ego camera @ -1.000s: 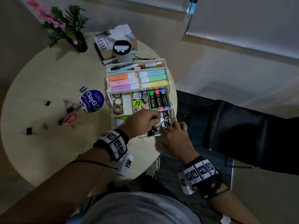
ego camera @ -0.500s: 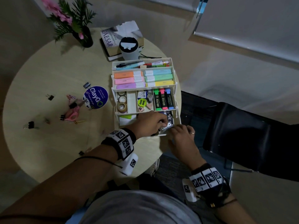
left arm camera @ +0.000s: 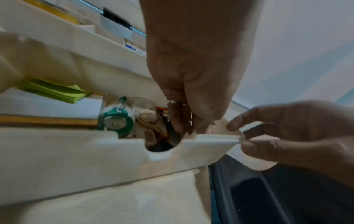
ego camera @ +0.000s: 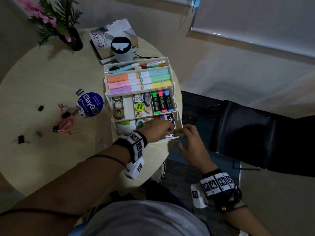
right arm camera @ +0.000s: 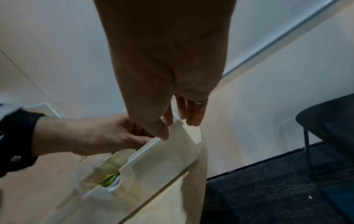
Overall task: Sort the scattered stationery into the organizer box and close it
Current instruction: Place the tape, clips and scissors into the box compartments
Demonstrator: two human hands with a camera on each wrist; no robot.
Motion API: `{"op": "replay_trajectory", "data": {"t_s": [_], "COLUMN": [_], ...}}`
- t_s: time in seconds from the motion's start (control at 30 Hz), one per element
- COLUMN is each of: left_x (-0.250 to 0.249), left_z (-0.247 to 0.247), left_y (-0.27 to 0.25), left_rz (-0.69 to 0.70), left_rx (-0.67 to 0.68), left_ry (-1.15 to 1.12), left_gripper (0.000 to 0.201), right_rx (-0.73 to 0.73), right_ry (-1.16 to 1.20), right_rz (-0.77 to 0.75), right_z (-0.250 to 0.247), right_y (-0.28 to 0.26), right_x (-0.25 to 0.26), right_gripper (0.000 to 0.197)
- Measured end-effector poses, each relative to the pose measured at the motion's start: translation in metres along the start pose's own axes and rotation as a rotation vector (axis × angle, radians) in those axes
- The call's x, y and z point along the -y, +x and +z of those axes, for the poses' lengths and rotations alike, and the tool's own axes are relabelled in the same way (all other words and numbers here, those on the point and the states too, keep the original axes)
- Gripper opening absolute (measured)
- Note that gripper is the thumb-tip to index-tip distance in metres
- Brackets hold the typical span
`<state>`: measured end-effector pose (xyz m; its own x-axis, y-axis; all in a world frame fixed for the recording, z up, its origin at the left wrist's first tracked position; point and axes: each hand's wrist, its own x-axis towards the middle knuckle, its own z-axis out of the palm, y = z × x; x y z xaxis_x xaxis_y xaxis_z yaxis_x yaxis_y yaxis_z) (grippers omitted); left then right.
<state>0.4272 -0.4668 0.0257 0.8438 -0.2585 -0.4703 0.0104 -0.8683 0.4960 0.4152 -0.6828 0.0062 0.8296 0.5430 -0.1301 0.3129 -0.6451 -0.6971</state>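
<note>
Reaching into the bottom tier of the organizer [ego camera: 177, 106], the left hand [ego camera: 157, 129] had its fingers [left arm camera: 180, 119] curled down among the small items at the tier's right end; a glint of metal showed at the fingertips, but I could not tell whether they held anything. The right hand [ego camera: 190, 142] pinched the near right corner of the box's front wall between thumb and forefinger, its other fingers [right arm camera: 191, 113] hanging straight past the rim.

The organizer stood open at the right edge of the round table [ego camera: 42, 159], its three tiers stepped back: pens and pastel highlighters [ego camera: 139, 80] on top, tape rolls [ego camera: 118, 109] and dark markers [ego camera: 162, 103] in the middle, green sticky notes [left arm camera: 55, 91] and a green tape dispenser [left arm camera: 116, 119] at the bottom.

Out on the table to the left lay pink scissors [ego camera: 67, 122], several binder clips [ego camera: 20, 139], paper clips and a round blue sticker [ego camera: 90, 104]. Behind the box stood a cup [ego camera: 121, 48] against a book [ego camera: 104, 40], with a flower vase [ego camera: 73, 40] further left. A black chair [ego camera: 247, 133] stood to the right.
</note>
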Motion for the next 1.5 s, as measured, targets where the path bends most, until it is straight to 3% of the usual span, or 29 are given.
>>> {"op": "replay_trajectory", "data": {"t_s": [0.17, 0.3, 0.47, 0.6, 0.67, 0.8, 0.97, 1.23, 1.4, 1.5], "left_x": [-0.003, 0.006, 0.046, 0.104, 0.138, 0.201, 0.252, 0.313, 0.357, 0.381], "left_z": [0.007, -0.007, -0.018, -0.012, -0.003, 0.022, 0.039, 0.029, 0.009, -0.013], "left_y": [-0.013, -0.042, -0.113, -0.183, -0.216, -0.275, -0.329, -0.359, -0.357, -0.347], "left_rz": [0.016, 0.062, 0.033, -0.111, -0.192, -0.380, -0.526, -0.567, -0.570, -0.536], "left_rx": [-0.128, -0.201, -0.431, -0.592, -0.617, -0.649, -0.687, -0.763, -0.763, -0.760], "left_ry": [-0.029, -0.136, -0.182, -0.336, -0.387, -0.435, -0.516, -0.545, -0.544, -0.517], "left_gripper": [0.008, 0.005, 0.004, 0.006, 0.006, 0.011, 0.012, 0.015, 0.017, 0.019], "right_rx": [-0.104, -0.145, 0.002, 0.190, 0.288, 0.447, 0.481, 0.453, 0.410, 0.323], "right_ry": [-0.101, -0.094, 0.013, 0.017, -0.021, -0.078, -0.184, -0.228, -0.342, -0.392], "right_rz": [0.001, -0.105, -0.359, -0.476, -0.452, -0.378, -0.331, -0.228, -0.144, -0.117], "right_z": [0.003, 0.003, 0.025, 0.067, 0.093, 0.143, 0.197, 0.266, 0.321, 0.316], "right_y": [0.000, 0.009, 0.032, 0.052, 0.062, 0.085, 0.132, 0.192, 0.217, 0.201], "right_x": [0.013, 0.041, 0.106, 0.164, 0.189, 0.227, 0.272, 0.339, 0.310, 0.335], "right_gripper": [0.042, 0.034, 0.015, 0.014, 0.014, 0.033, 0.048, 0.044, 0.037, 0.036]}}
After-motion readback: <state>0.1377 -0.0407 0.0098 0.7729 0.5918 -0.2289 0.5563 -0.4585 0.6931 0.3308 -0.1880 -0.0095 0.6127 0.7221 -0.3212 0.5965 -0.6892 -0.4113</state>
